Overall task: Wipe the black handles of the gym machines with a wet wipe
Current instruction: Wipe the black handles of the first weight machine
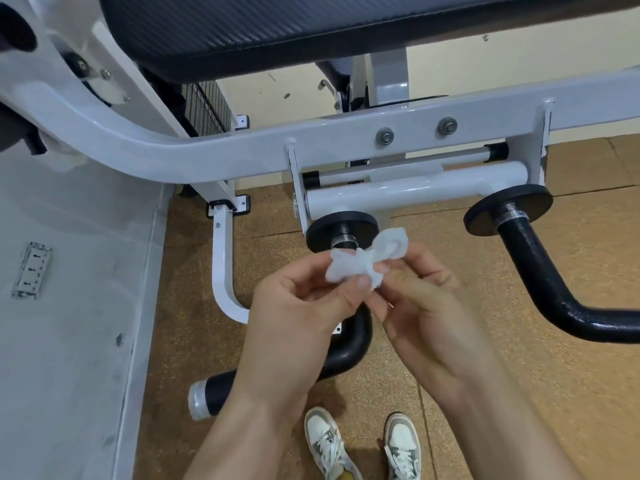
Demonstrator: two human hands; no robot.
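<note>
A crumpled white wet wipe (363,263) is held in front of me between both hands. My left hand (298,306) pinches its left part with thumb and fingers. My right hand (426,306) pinches its right part. Under the hands runs the left black handle (349,351), curving down to a grey-capped end at the lower left. Its round black flange (341,225) sits just above the wipe. The right black handle (540,271) bends away to the right edge, untouched. Neither hand touches a handle.
The machine's white frame (242,147) crosses the view above the handles, with a black padded seat (277,29) over it. A white floor bracket (225,268) stands left of my left hand. A grey wall with a socket (31,271) fills the left. My two sneakers (363,445) stand on the brown floor.
</note>
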